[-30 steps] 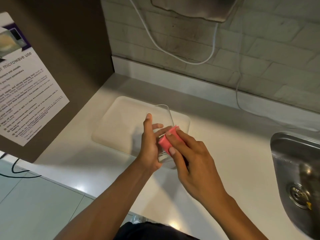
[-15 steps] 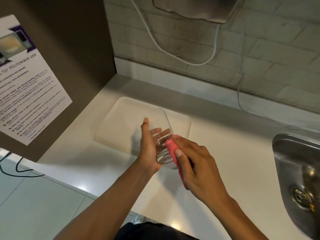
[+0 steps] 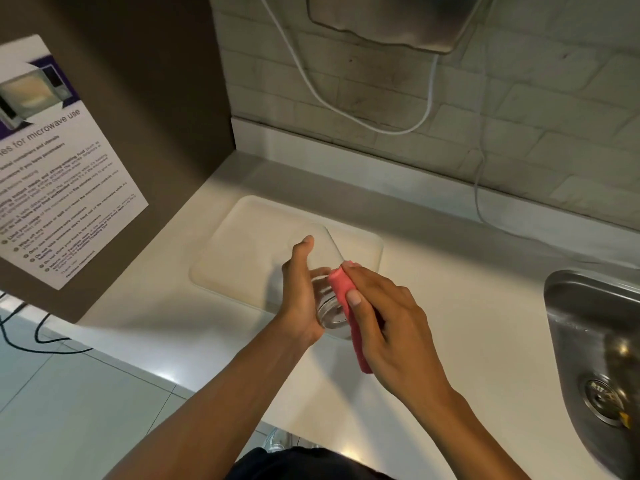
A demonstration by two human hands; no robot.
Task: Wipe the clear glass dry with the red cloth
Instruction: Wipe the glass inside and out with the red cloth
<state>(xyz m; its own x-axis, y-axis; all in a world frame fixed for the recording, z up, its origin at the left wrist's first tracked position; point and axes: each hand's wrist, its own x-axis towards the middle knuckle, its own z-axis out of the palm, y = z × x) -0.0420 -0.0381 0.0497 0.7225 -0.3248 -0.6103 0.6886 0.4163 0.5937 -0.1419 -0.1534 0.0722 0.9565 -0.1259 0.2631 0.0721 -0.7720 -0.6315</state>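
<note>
A clear glass (image 3: 327,299) is held above the white counter, tilted with its base toward me and its mouth pointing away. My left hand (image 3: 299,289) grips it from the left side, thumb raised along the wall. My right hand (image 3: 384,327) presses a folded red cloth (image 3: 343,289) against the glass's right side. The cloth's lower end (image 3: 362,358) hangs below my fingers. Part of the glass is hidden behind both hands.
A cream tray (image 3: 249,251) lies on the white counter (image 3: 467,306) under and behind the glass. A steel sink (image 3: 595,341) sits at the right. A brown panel with a microwave notice (image 3: 52,174) stands left. White cables (image 3: 381,126) hang on the tiled wall.
The red cloth has slid from a bunched pad on the glass's upper side to a longer strip down its right side. The glass has tilted more toward me.
</note>
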